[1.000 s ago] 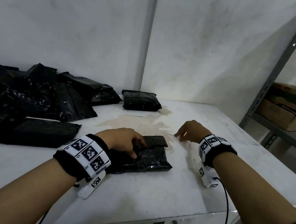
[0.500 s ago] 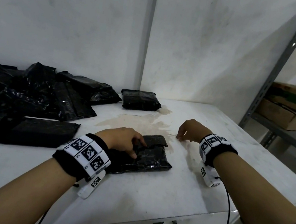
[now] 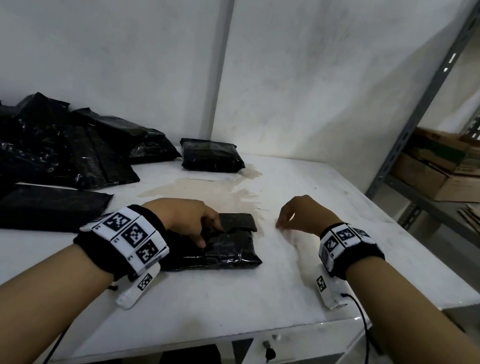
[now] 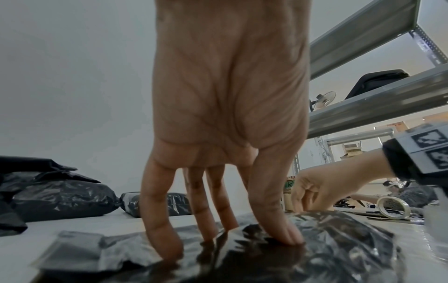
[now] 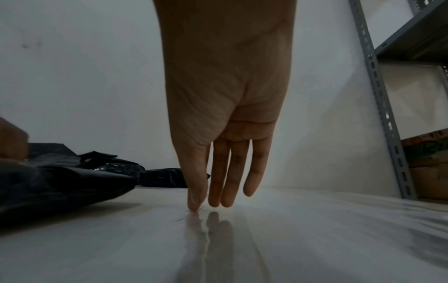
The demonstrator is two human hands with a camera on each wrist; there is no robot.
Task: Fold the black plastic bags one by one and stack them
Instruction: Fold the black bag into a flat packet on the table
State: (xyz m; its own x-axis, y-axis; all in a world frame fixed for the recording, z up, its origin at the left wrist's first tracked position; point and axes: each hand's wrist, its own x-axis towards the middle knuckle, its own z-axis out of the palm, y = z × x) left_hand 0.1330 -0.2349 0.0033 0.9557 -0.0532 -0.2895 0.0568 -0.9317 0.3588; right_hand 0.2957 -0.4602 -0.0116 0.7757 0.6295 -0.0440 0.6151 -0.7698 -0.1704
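A folded black plastic bag [image 3: 228,247] lies on the white table [image 3: 244,302] in front of me. My left hand [image 3: 192,220] presses down on it with straight fingers; the left wrist view shows the fingertips [image 4: 288,235] flat on the shiny bag [image 4: 327,239]. My right hand [image 3: 293,214] stands to the right of the bag, its fingertips [image 5: 194,204] touching the bare table [image 5: 266,249] and holding nothing. One folded bag [image 3: 211,156] sits alone near the wall. A heap of loose black bags [image 3: 32,155] covers the table's left side.
A grey metal shelf rack [image 3: 431,117] stands at the right with cardboard boxes [image 3: 455,165] on it. A brownish stain [image 3: 199,191] marks the table behind the bag. A roll of clear tape [image 4: 394,207] shows in the left wrist view.
None of the bags has moved. My right hand has shifted slightly, staying on the table beside the bag; the left hand keeps pressing the folded bag.
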